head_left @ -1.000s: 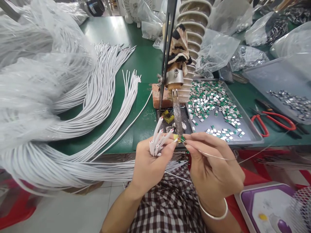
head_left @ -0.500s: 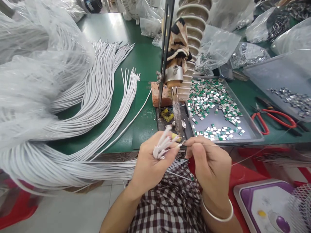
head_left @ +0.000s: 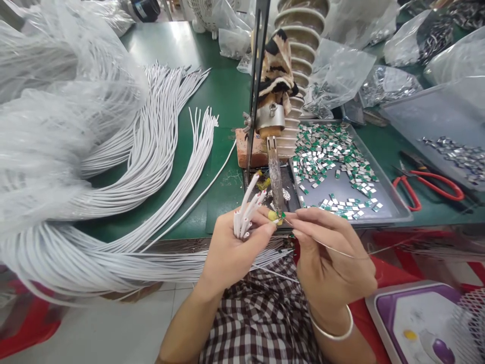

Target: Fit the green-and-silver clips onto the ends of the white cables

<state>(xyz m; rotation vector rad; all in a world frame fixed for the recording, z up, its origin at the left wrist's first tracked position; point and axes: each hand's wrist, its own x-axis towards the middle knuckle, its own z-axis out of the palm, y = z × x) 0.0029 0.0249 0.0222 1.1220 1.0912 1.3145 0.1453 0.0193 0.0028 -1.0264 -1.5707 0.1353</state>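
My left hand [head_left: 235,247] is closed around several white cables [head_left: 246,217], their cut ends sticking up out of the fist. Its thumb and forefinger reach to a yellow-tipped finger cover or piece [head_left: 273,216] just under the soldering iron's tip [head_left: 278,194]. A tiny green circuit board [head_left: 282,216] sits at that tip, by a cable end. My right hand [head_left: 333,247] pinches a thin solder wire [head_left: 326,245], its end close to the board; the wire trails off to the right.
A metal tray [head_left: 397,210] of small green boards lies right of the iron. Red-handled pliers [head_left: 435,184] rest beside it. Bundles of white cables [head_left: 151,167] cover the left side, partly under plastic [head_left: 68,126]. A brick [head_left: 252,149] stands behind the iron's stand.
My right hand has shifted a little right and down with the solder wire. The cables in my left hand have turned more upright, and a green board now shows at the iron tip.
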